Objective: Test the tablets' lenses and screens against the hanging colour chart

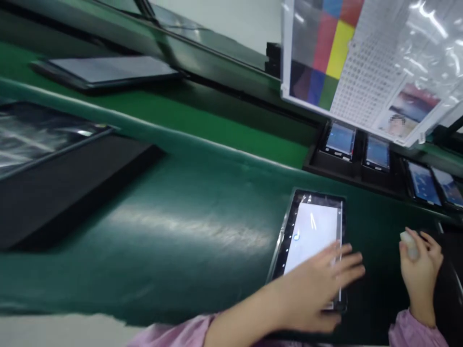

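Observation:
A tablet with a lit white screen lies flat on the dark green mat. My left hand rests over the near end of the tablet, fingers stretched flat and pointing right. My right hand is just right of the tablet, fingers curled around a small pale object that I cannot make out. Both sleeves are pink.
A colour chart in a plastic sleeve hangs at upper right. Several lit tablets stand in a black rack behind. A black tray lies at left, and another dark tablet sits on the green belt farther back.

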Tool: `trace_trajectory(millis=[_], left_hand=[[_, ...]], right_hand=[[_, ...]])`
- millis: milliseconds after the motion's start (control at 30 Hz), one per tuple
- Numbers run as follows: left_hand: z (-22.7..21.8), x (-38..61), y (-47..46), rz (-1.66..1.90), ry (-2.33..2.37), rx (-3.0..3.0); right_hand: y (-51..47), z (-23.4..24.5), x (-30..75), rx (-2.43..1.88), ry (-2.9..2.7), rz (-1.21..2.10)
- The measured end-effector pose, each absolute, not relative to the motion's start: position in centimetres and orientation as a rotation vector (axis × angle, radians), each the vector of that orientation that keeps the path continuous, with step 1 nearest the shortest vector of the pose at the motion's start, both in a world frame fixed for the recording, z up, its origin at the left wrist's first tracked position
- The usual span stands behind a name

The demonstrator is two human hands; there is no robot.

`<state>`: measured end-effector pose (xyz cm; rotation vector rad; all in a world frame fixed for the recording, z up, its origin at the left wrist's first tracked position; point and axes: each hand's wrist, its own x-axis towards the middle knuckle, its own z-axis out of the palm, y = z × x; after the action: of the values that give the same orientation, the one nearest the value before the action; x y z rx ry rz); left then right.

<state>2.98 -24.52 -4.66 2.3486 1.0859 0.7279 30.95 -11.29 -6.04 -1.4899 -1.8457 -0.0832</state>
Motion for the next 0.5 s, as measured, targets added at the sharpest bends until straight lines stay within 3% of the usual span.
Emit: trace_trajectory(millis=[133, 500], left_hand=[[-5.2, 6.4, -23.2, 0.429, 0.802, 2.670], [-6.0, -2.9, -23.9, 0.099, 1.415, 2.457]], right_hand=[[-11.0, -7.2, 30.0, -1.581, -1.985, -0.130], [-9.5, -6.3, 23.6, -1.307, -2.131, 0.105]])
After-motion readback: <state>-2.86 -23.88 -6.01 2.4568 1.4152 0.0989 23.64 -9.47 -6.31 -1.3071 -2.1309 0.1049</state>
